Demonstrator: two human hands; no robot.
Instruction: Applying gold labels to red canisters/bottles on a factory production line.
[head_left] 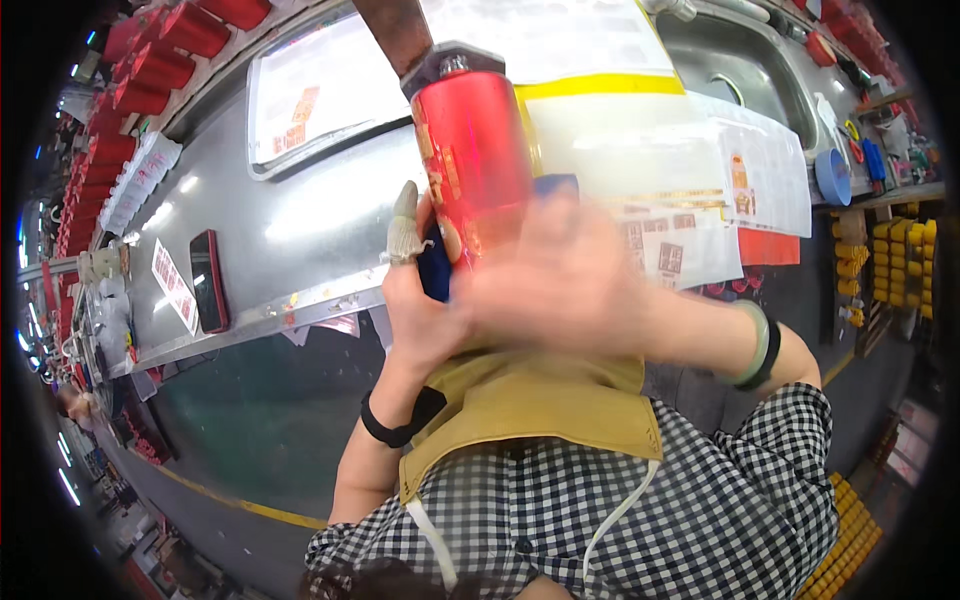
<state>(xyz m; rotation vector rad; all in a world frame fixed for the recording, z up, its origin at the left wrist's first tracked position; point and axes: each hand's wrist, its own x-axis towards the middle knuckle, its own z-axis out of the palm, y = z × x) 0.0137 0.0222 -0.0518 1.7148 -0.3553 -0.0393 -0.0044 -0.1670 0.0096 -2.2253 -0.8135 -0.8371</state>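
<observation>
A glossy red bottle with gold decoration stands out in front of me, its silver neck towards a dark metal holder on a brown metal arm. My left hand is closed around the bottle's lower left side. One of its fingers wears a pale finger cot and lies along the bottle, while others are hidden. My right hand is at the bottle's lower right, smeared by motion, so its fingers cannot be made out. Something blue shows between the bottle and my left hand, and also on the bottle's right.
A phone and a printed strip lie on the metal bench. Behind is a white tray. Printed sheets lie right, near a sink and blue cup. Red containers line the far left.
</observation>
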